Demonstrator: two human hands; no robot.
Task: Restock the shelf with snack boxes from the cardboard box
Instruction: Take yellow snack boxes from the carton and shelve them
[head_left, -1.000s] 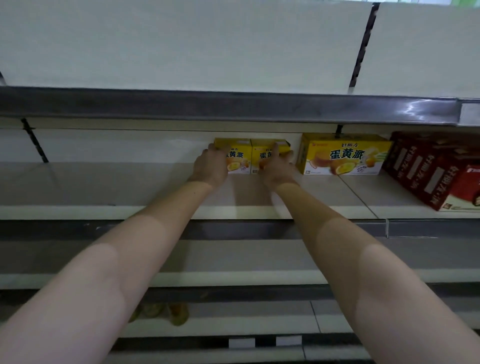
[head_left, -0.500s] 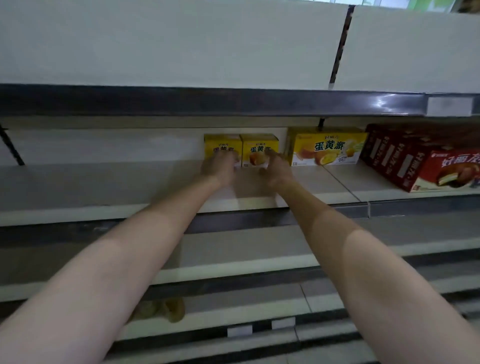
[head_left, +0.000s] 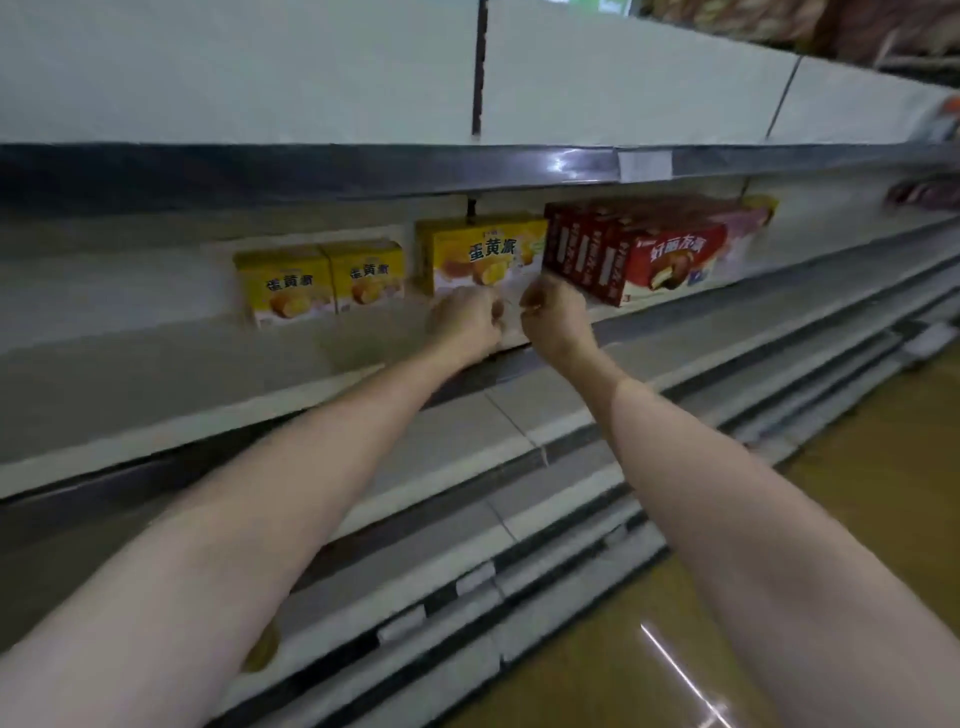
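Observation:
Two small yellow snack boxes stand side by side at the back of the middle shelf. A larger yellow box stands to their right. My left hand and my right hand hover close together in front of the larger box, above the shelf's front part. Both have loosely curled fingers and hold nothing. Neither touches a box. The cardboard box is out of view.
Red snack boxes fill the shelf to the right of the yellow ones. The upper shelf's dark edge rail overhangs the boxes. Lower shelves step out below my arms, and brown floor lies at the right.
Both hands have let go of the two small yellow boxes and pulled back to the right. The view has swung right, showing more of the red boxes and the floor.

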